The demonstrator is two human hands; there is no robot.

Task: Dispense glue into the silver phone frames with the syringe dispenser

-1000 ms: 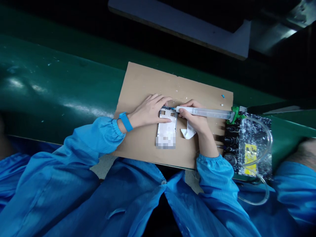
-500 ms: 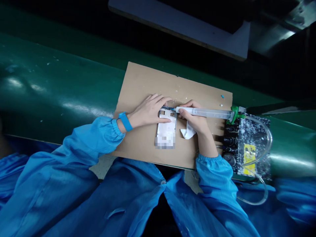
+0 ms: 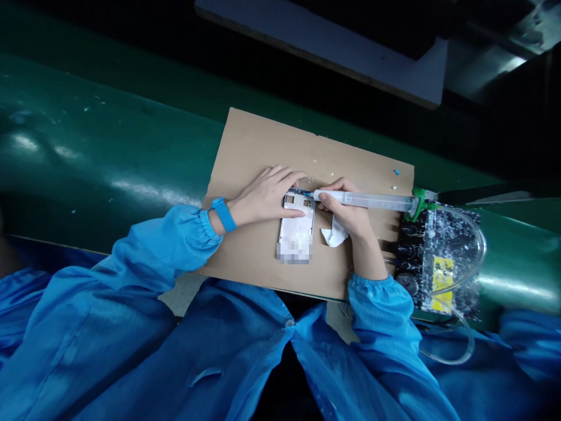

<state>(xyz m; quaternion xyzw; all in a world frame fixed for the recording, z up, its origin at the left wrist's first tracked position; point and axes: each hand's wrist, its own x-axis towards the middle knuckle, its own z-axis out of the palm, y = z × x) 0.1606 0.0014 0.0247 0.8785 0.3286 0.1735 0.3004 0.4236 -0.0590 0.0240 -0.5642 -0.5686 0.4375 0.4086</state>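
Left hand lies flat, covering a corner of the frame; right hand pinches the syringe.

A brown cardboard sheet lies on the green conveyor belt. At its right edge sits a black control box — speckled white, yellow-labelled — with clear tubing looping around it. A grey board spans above.

Blue smock sleeves, elastic cuffs; blue wristband.
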